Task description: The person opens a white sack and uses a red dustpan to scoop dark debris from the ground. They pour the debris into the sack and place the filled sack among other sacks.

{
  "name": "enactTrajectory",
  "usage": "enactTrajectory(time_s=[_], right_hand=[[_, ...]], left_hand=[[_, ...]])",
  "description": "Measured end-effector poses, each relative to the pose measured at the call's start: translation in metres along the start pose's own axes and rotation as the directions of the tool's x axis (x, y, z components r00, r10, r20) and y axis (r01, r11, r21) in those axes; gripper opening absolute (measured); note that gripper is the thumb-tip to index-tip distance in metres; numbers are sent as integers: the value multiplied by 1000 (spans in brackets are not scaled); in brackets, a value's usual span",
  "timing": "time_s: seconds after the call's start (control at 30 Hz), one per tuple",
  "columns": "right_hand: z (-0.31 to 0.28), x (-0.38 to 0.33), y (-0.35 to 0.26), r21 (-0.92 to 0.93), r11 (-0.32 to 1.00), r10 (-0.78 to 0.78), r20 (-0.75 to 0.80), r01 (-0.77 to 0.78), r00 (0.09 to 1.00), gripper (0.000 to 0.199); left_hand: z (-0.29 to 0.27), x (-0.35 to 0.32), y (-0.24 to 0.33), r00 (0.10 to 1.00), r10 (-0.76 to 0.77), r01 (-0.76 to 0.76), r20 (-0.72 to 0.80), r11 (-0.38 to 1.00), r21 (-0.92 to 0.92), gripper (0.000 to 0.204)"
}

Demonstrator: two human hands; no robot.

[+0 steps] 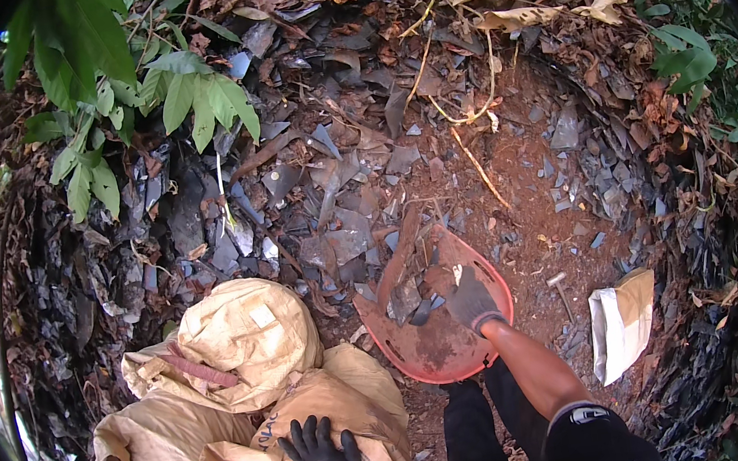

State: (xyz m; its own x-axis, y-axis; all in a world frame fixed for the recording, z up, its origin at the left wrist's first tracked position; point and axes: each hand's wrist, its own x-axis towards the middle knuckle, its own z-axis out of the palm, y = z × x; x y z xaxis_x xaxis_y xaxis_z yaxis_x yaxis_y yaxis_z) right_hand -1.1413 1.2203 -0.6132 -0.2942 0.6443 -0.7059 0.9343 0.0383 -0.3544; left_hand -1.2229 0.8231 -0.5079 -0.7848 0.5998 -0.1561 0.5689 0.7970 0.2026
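My left hand (pixel 322 452), in a dark glove, rests with spread fingers on a tan sack (pixel 335 407) at the lower left. My right hand (pixel 472 301), in a grey glove, reaches into a red plastic scoop-shaped pan (pixel 443 363) in front of my legs. Its fingers are bent together over the pan's contents, and what they hold is hidden. A pale chip shows beside the fingertips. Inside the pan lie dark flat shards (pixel 404 299) and reddish soil. A long brown shard (pixel 401 259) leans across its far left rim.
A round, full tan sack (pixel 248 331) lies behind the others at left. Right of the pan are a small hammer (pixel 562 296) and a white-and-tan bag (pixel 624 324). Banks of broken flat shards (pixel 351 232) and dry leaves surround the reddish ground. Green leaves (pixel 200 104) overhang at upper left.
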Motion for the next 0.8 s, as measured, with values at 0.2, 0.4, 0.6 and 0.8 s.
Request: enactTrajectory(time_s=[0.2, 0.4, 0.6, 0.8], right_hand=[[25, 128, -91, 342, 939, 59, -232, 24, 971, 57], [112, 329, -50, -429, 903, -154, -257, 30, 954, 31], [113, 119, -138, -260, 871, -384, 166, 416, 908, 37], [95, 21, -32, 84, 995, 48, 85, -55, 995, 69]], left_hand=[[-9, -3, -14, 999, 22, -19, -41, 998, 68, 43], [38, 6, 17, 997, 71, -70, -2, 992, -102, 44], [-4, 12, -11, 999, 33, -32, -38, 999, 42, 40], [-9, 7, 8, 1000, 28, -28, -7, 1000, -15, 41]])
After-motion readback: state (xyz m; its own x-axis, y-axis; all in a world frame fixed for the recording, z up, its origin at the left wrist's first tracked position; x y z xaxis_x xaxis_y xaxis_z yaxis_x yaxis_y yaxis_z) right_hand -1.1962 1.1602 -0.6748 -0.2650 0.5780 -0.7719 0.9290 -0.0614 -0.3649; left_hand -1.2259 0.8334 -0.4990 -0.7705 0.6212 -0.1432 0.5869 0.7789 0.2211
